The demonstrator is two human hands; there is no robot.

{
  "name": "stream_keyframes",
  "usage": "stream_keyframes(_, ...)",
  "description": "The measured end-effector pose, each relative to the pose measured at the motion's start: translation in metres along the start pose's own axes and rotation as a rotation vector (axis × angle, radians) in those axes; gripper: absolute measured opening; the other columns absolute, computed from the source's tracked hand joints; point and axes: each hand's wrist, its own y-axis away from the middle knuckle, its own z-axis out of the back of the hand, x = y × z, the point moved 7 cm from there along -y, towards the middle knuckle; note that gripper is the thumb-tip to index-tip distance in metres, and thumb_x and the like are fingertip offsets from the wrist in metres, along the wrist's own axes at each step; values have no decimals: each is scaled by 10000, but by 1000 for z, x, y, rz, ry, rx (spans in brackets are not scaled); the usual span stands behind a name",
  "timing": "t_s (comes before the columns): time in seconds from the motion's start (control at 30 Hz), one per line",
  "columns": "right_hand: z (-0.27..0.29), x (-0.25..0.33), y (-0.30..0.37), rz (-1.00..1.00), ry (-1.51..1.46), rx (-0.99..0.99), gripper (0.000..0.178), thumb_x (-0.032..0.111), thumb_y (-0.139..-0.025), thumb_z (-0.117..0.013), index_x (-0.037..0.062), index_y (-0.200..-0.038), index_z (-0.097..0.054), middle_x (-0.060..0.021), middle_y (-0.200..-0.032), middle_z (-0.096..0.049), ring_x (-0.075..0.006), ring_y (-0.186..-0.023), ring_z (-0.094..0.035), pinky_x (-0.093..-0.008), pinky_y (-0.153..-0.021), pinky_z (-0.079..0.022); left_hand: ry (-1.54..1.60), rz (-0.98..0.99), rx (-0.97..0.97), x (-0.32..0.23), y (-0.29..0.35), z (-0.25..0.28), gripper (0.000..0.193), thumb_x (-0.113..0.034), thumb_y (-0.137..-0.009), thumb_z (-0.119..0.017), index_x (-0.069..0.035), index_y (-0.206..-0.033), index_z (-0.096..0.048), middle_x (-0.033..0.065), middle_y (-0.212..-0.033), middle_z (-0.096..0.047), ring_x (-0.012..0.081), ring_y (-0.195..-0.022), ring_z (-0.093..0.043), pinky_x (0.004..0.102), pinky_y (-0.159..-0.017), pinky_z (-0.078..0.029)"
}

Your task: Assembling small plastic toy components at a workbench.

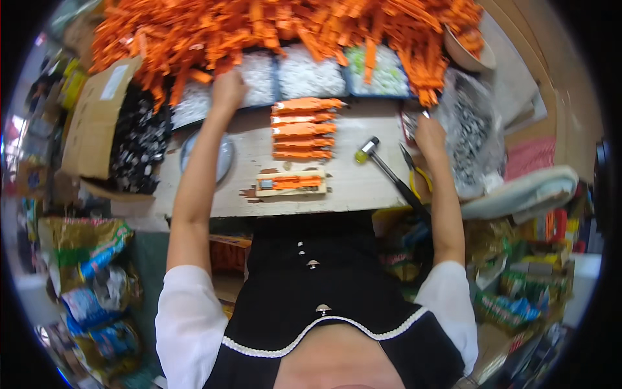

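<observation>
My left hand (229, 91) reaches over a tray of small white parts (256, 74), its fingers drawn together against orange plastic pieces at the foot of a large pile (214, 32). What it grips there is hidden. My right hand (430, 133) is closed at the bench's right side, below hanging orange pieces (424, 84); a small shiny bit shows at its fingertips, too small to name. Between my arms lies a stacked row of orange plastic assemblies (303, 128). Nearer me, a cream holding block (291, 192) carries another orange piece with metal parts in it.
A hammer (389, 170) and yellow-handled pliers (421, 178) lie beside my right forearm. A bag of metal parts (470, 129) stands further right. Left are a round dish (223, 159) and a cardboard box (97, 123) of dark parts. More trays (311, 71) line the back.
</observation>
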Motion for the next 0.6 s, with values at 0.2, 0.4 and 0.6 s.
stream_keyframes(0.2,9,-8,-5,50,-346,-50,158,63,-723,-496,-1,-834,-589,-223,-843,-600,-395,-832,-565,-452,-719,-449,365,62,-48,11,1,14,219,-119,-659,-614,-39,-852,-679,140,-739,-653,257,-671,-634,361,-639,-506)
stream_keyframes(0.4,14,-22,5,40,-589,-71,149,90,-759,-498,1,-858,-566,-213,-860,-591,-396,-817,-559,-448,-715,-437,1325,179,20,-18,32,31,175,-16,-723,-660,43,-886,-636,69,-738,-624,125,-611,-580,216,-499,-455)
stream_keyframes(0.6,6,-16,12,-143,-1247,117,78,102,-819,-561,54,-878,-578,2,-718,-553,-89,-607,-516,-224,-506,-388,1646,255,123,-38,85,30,125,-41,-774,-645,19,-879,-615,94,-796,-642,113,-589,-554,211,-502,-431)
